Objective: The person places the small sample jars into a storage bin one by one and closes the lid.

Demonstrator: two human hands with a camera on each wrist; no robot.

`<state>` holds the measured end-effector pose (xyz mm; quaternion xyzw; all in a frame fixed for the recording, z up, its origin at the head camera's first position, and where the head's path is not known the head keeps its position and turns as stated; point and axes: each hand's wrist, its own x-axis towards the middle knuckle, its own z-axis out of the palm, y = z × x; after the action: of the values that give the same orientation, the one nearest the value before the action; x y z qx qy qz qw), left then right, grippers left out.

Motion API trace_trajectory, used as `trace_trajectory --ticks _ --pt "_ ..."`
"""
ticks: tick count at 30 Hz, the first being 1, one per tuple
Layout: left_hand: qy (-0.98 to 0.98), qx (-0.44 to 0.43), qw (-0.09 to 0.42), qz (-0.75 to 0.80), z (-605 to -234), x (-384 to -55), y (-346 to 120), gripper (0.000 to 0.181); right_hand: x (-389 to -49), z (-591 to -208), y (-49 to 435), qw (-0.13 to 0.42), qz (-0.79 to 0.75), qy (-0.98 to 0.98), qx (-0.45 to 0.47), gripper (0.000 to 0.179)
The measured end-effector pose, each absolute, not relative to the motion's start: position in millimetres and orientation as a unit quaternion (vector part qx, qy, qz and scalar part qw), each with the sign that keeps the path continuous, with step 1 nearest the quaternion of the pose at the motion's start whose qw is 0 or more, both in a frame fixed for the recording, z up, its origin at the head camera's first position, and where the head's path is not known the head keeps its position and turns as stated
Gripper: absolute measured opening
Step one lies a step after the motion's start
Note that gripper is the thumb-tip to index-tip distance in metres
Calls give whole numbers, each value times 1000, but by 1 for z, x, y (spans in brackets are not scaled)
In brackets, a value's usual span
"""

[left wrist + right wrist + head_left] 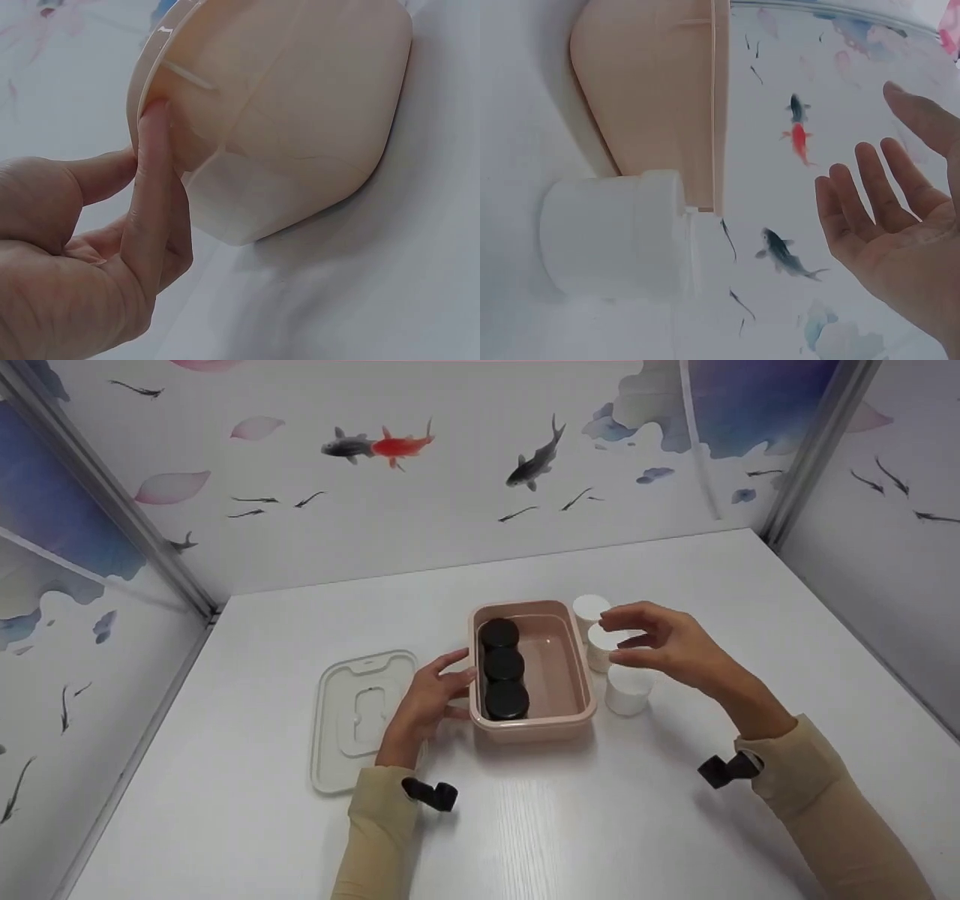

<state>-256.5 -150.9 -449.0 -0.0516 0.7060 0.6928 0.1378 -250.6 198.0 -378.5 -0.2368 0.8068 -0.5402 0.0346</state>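
Observation:
A pink plastic container (551,724) stands on the table with three black-lidded jars (504,665) in a row along its left inner wall. My left hand (431,697) is at its left side; in the left wrist view, thumb and fingers (155,187) pinch the container's rim (150,67). Three white jars (628,690) stand in a row just right of the container. Over them hovers my right hand (667,649), fingers loosely bent and apart, holding nothing. The right wrist view shows that hand (900,217) above and apart from a white lidded jar (611,236).
A pale grey-green lid (364,724) lies flat on the table left of the container, partly behind the left hand and wrist. White panels printed with fish (401,446) enclose the table (517,832) at the back and sides.

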Motion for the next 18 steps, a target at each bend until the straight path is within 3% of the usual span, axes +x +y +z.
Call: trace_trajectory --ticks 12,18 --pt "707 -42 138 693 -447 -253 -149 52 -264 -405 213 11 -526 799 -290 52" --pt "714 -40 130 687 -447 -253 -150 52 -277 -418 225 38 -524 808 -267 52"
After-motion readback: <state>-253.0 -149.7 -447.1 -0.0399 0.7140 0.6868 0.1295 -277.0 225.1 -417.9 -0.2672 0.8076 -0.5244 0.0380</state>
